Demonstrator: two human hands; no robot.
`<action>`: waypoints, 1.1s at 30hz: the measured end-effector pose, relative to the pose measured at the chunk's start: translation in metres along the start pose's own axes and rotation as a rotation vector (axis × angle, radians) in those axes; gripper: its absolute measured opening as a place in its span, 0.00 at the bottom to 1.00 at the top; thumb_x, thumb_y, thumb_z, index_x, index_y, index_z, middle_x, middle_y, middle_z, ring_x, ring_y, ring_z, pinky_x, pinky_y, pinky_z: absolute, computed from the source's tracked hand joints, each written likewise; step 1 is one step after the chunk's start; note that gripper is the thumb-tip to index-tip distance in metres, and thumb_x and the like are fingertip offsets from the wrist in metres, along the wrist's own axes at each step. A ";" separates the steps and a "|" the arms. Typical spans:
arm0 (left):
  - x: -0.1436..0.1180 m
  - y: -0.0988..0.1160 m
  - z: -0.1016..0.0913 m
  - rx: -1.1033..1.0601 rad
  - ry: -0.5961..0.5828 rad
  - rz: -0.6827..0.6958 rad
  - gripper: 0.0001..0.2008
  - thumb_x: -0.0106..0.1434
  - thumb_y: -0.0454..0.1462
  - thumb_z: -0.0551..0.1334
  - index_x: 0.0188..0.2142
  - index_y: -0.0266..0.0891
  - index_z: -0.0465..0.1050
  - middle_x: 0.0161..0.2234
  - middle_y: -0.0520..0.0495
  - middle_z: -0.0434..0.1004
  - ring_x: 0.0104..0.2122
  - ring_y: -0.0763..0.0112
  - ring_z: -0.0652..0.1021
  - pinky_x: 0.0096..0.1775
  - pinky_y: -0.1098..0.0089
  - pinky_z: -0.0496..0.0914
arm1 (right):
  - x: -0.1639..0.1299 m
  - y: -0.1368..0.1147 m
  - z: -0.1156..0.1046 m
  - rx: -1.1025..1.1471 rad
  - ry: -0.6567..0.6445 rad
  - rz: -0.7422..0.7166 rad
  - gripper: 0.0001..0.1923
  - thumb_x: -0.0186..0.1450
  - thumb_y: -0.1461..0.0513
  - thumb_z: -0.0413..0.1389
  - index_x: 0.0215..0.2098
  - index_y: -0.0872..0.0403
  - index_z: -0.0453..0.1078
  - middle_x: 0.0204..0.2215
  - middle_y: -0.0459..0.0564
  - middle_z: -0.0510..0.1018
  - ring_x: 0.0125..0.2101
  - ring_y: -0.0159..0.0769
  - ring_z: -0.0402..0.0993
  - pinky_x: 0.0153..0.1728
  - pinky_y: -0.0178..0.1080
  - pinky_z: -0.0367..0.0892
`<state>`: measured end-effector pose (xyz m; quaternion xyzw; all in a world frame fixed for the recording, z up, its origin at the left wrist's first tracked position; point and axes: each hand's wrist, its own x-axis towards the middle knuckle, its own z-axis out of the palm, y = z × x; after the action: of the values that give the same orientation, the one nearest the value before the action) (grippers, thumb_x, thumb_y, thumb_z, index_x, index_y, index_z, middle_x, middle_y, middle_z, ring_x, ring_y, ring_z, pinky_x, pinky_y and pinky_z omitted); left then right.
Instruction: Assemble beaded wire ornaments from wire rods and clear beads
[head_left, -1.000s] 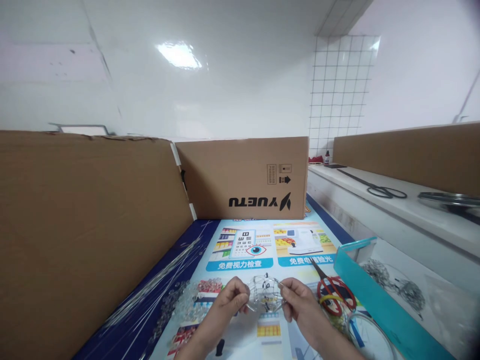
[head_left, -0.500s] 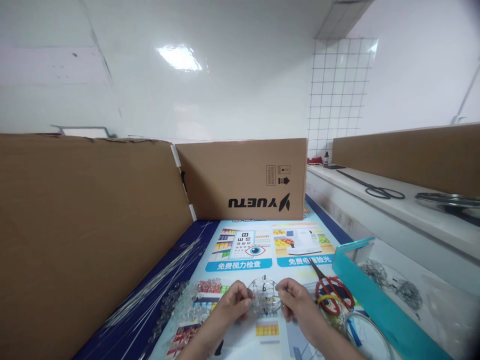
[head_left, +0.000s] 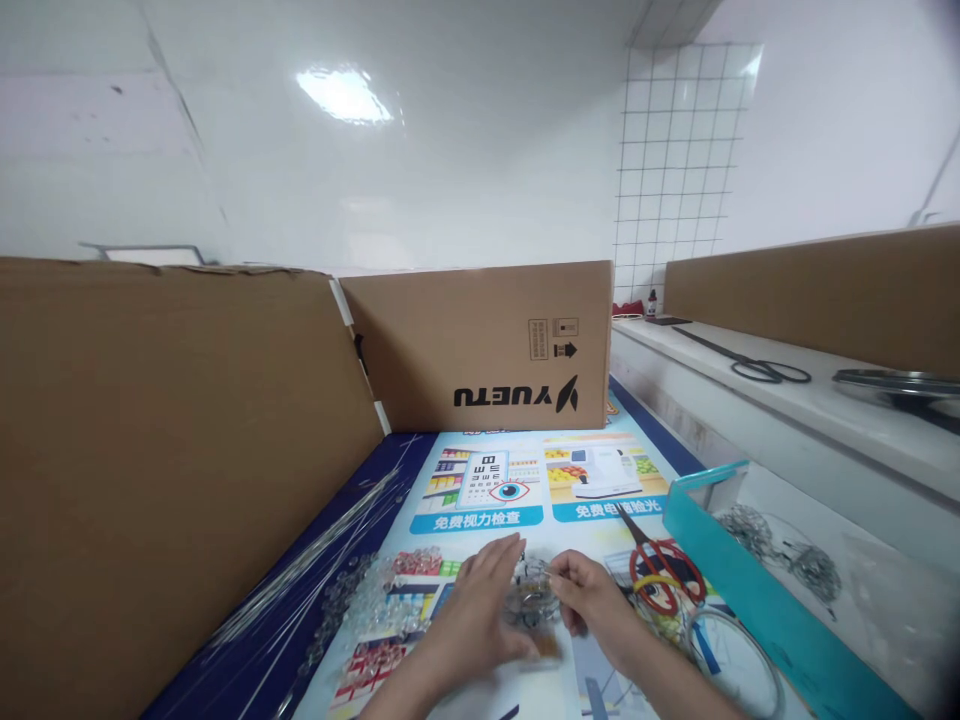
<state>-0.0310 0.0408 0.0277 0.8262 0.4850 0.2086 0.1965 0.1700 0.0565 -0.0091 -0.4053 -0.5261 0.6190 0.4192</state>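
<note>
If the wire piece (head_left: 534,592) is taken as clock centre, the left cardboard panel (head_left: 172,450) walls off 9 to 10 o'clock; long thin wires (head_left: 307,560) lie at 9 on dark blue cloth (head_left: 232,680), along the panel's foot; clear beads (head_left: 379,600) are heaped nearer in, also at 9, beside the left hand (head_left: 480,605); the printed cardboard panel (head_left: 420,350) blocks 12; red-handled scissors (head_left: 648,545) lie at 3, near the right hand (head_left: 589,600), tip towards 11; a round ring (head_left: 759,650) sits at 4, just beside them; a teal box (head_left: 750,580) stands farther out at 3, wire tangles (head_left: 817,575) inside; at 2, a white ledge (head_left: 825,405) carries dark scissors (head_left: 761,371) and a shiny metal item (head_left: 900,382).

Left panel foot bounds one side, teal box wall the other; printed sheet (head_left: 585,535) stretches from the hands to the panel foot at 12.

Left hand, at 9: fingers extended towards 1, thumb well apart, blurred; cannot tell whether it touches the wire; right hand, at 3: thumb and finger pinched on the piece's right side; piece is silvery, rounded, openwork, over the sheet between the hands, partly covered by the left; fine detail too blurred to tell.
</note>
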 end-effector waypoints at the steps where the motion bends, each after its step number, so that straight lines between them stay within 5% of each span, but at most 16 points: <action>1: 0.004 0.005 0.002 0.059 -0.031 -0.016 0.52 0.38 0.48 0.71 0.60 0.44 0.49 0.61 0.38 0.51 0.59 0.47 0.53 0.56 0.49 0.46 | 0.000 0.000 0.000 -0.003 0.000 0.000 0.11 0.58 0.55 0.55 0.31 0.53 0.63 0.11 0.35 0.61 0.11 0.23 0.54 0.13 0.28 0.48; 6: 0.020 0.017 0.006 0.294 0.009 0.007 0.42 0.36 0.47 0.70 0.51 0.39 0.62 0.50 0.37 0.67 0.50 0.47 0.64 0.50 0.55 0.55 | 0.001 0.001 -0.001 -0.012 0.002 0.010 0.12 0.59 0.53 0.54 0.31 0.53 0.63 0.10 0.36 0.64 0.10 0.23 0.55 0.12 0.27 0.48; 13: 0.038 0.021 0.021 0.410 -0.044 0.066 0.29 0.43 0.53 0.65 0.38 0.34 0.72 0.38 0.35 0.73 0.43 0.46 0.67 0.48 0.51 0.53 | 0.004 0.006 -0.007 -0.004 0.008 0.024 0.13 0.59 0.51 0.53 0.31 0.53 0.63 0.10 0.37 0.65 0.10 0.24 0.56 0.12 0.27 0.50; 21: 0.040 0.018 0.030 0.466 -0.092 0.117 0.08 0.56 0.35 0.58 0.35 0.34 0.73 0.33 0.38 0.74 0.40 0.54 0.70 0.46 0.56 0.55 | 0.005 0.009 -0.011 0.013 -0.006 0.051 0.15 0.58 0.51 0.54 0.31 0.54 0.64 0.11 0.38 0.67 0.10 0.24 0.59 0.12 0.27 0.51; 24: 0.036 0.018 0.023 0.457 -0.088 0.108 0.09 0.56 0.38 0.59 0.35 0.35 0.72 0.34 0.39 0.73 0.39 0.54 0.70 0.45 0.56 0.57 | 0.004 0.007 -0.011 0.024 -0.025 0.048 0.15 0.58 0.51 0.55 0.31 0.54 0.63 0.11 0.38 0.66 0.11 0.24 0.58 0.12 0.27 0.50; 29: 0.032 0.018 0.007 0.426 -0.124 0.107 0.27 0.43 0.51 0.66 0.40 0.41 0.68 0.37 0.46 0.72 0.37 0.58 0.71 0.40 0.63 0.62 | 0.003 0.005 -0.013 0.034 -0.042 0.053 0.14 0.59 0.51 0.54 0.32 0.54 0.63 0.12 0.38 0.67 0.11 0.24 0.59 0.13 0.27 0.51; 33: 0.029 0.021 0.003 0.479 -0.116 0.098 0.29 0.45 0.49 0.66 0.46 0.40 0.66 0.47 0.42 0.68 0.46 0.53 0.68 0.46 0.58 0.59 | 0.004 0.006 -0.012 0.029 -0.046 0.049 0.13 0.59 0.52 0.54 0.32 0.54 0.63 0.12 0.38 0.67 0.11 0.24 0.58 0.12 0.27 0.50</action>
<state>-0.0016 0.0569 0.0410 0.8822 0.4681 0.0490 0.0121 0.1798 0.0633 -0.0171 -0.3977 -0.5167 0.6456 0.3975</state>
